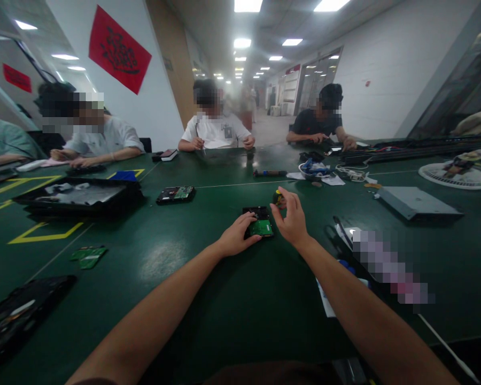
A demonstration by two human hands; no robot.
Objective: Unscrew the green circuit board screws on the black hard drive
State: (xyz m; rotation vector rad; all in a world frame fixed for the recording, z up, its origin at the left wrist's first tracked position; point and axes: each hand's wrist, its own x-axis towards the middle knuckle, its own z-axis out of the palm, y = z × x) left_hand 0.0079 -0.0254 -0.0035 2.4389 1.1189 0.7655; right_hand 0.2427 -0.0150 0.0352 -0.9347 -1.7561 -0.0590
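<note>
On the green table in front of me lies a hard drive (pixel 262 228), its green circuit board facing up. My left hand (pixel 239 235) grips it from the left, with the fingers across its far part and the thumb along the near edge. My right hand (pixel 292 218) is just to the right of the drive, its fingers pinched round a small screwdriver (pixel 279 198) with a yellow and dark green handle. The screwdriver's tip cannot be made out.
Another drive (pixel 175 194) lies farther left, near a black tray (pixel 80 195). Loose green circuit boards (pixel 88 256) and a black device (pixel 22 313) are at the left. A grey metal box (pixel 419 203) and a white round grille (pixel 455 175) stand right. Several people sit across the table.
</note>
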